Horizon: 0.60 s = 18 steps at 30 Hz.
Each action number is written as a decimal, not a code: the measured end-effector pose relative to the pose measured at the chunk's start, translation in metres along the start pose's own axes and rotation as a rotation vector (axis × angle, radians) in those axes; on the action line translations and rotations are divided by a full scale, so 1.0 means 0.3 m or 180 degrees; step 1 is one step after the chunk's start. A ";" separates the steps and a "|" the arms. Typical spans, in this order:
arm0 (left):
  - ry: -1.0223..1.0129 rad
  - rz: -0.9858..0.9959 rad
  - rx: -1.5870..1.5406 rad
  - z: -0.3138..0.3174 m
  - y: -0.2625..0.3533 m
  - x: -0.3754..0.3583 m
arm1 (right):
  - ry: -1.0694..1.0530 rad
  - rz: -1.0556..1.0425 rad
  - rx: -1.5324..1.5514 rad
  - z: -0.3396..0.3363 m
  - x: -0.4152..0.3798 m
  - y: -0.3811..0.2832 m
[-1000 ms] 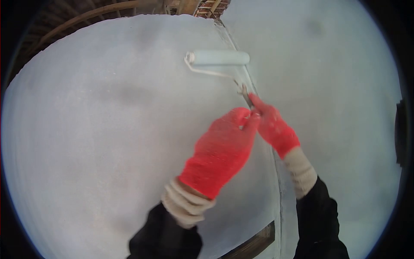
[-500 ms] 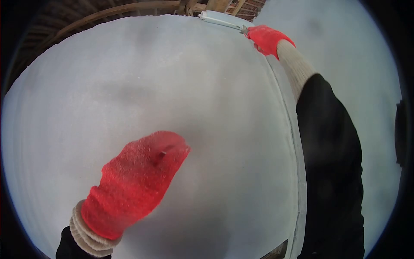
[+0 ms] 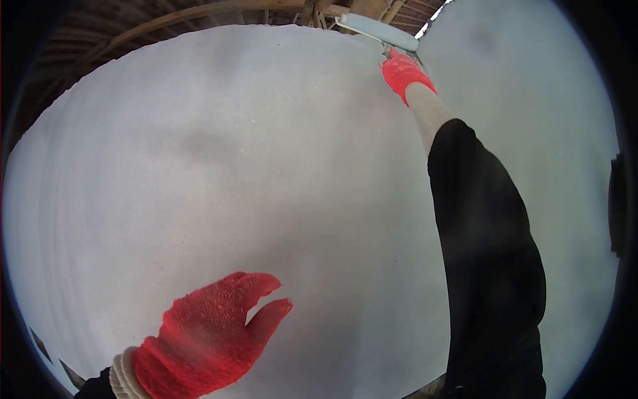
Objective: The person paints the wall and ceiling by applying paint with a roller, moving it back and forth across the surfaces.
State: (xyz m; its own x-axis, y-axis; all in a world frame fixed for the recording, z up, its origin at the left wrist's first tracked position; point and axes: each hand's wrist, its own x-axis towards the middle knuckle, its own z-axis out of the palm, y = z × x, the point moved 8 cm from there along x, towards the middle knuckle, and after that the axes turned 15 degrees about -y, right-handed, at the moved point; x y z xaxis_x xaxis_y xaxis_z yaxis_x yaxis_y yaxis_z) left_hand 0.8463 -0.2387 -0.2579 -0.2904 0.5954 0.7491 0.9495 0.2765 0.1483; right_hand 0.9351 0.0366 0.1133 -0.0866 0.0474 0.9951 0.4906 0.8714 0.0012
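Note:
A paint roller (image 3: 382, 31) with a pale, long sleeve lies across the top edge of a whitish wall (image 3: 319, 166), near the upper right corner. My right hand (image 3: 407, 72), in a red glove, is closed around its handle with the arm stretched up. Most of the handle is hidden by the glove. Low on the left, my left hand (image 3: 216, 332) is in a red glove too. Its thumb and fingers are apart with nothing between them, in front of the wall.
Wooden beams and roof boards (image 3: 199, 13) run above the wall's uneven top edge. A second pale wall (image 3: 531, 100) meets the first at a corner on the right. A dark object (image 3: 617, 206) shows at the far right edge.
The roller has moved slightly right and tilted, its sleeve now over the wall's top near the corner. My left hand has dropped lower and its thumb and fingers have parted.

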 end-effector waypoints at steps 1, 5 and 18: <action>0.0005 0.0124 -0.0001 -0.018 0.014 -0.022 | 0.0102 0.0114 0.0309 -0.021 -0.034 -0.012; -0.0131 0.0241 0.0142 0.211 -0.054 0.136 | -0.0039 0.0395 0.1456 0.155 -0.198 0.168; -0.2789 0.0310 -0.3384 1.109 0.068 -0.262 | -0.1223 0.0229 0.1996 0.049 -2.083 0.361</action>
State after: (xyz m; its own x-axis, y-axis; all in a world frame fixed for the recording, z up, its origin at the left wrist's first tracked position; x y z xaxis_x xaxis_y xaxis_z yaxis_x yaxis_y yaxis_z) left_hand 0.8491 -0.0288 -0.5284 0.1786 0.9641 0.1967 0.4884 -0.2604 0.8328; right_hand 1.0296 0.1088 -0.5098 -0.4268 0.1824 0.8857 -0.0713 0.9696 -0.2340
